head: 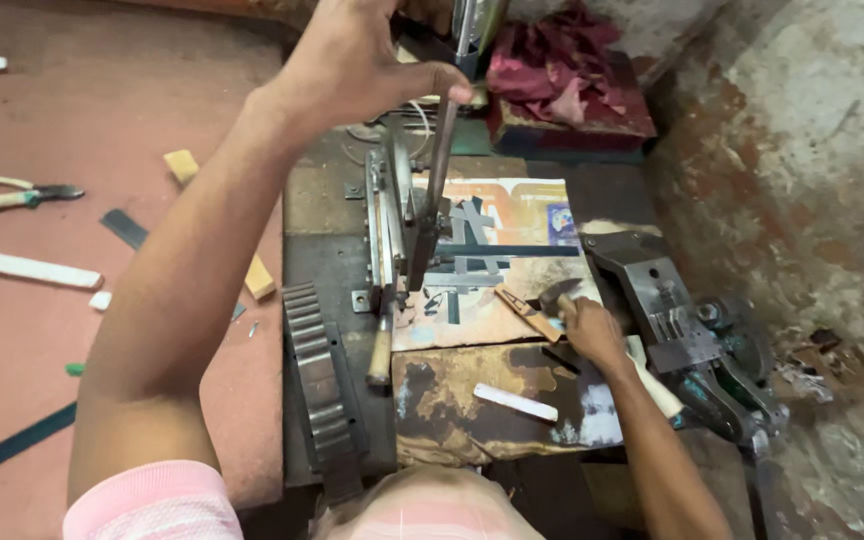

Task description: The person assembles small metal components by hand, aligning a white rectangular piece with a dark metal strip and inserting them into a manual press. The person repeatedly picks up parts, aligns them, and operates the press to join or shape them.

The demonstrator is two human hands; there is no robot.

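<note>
The person's left hand (352, 62) is raised at the top of the view, its fingers curled around the upper end of a long metal lever (439, 170), the thumb pressed against the bar's right side. The lever's long axis runs steeply, nearly upright, tilting slightly so that its top leans toward the far side of the bench and its lower end points down and toward the person, where it joins the hand shear (392, 235) bolted to the dark metal plate (327, 260). The shear's blade frame lies lengthwise, running from far to near.

The right hand (587, 328) rests lower, on the right part of the bench, just beside a heavy grey metal machine (687, 335). Its fingers are closed on a small dark metal piece (555, 293), which points toward the shear. A short wooden stick (527, 312) lies touching or just beside that hand.

Cut grey metal strips (472, 265) lie scattered on a worn printed sheet (517, 215) right of the blade. A white stick (515, 402) lies nearer the person. Pliers (12, 194) lie well apart on the red floor (42, 340).
</note>
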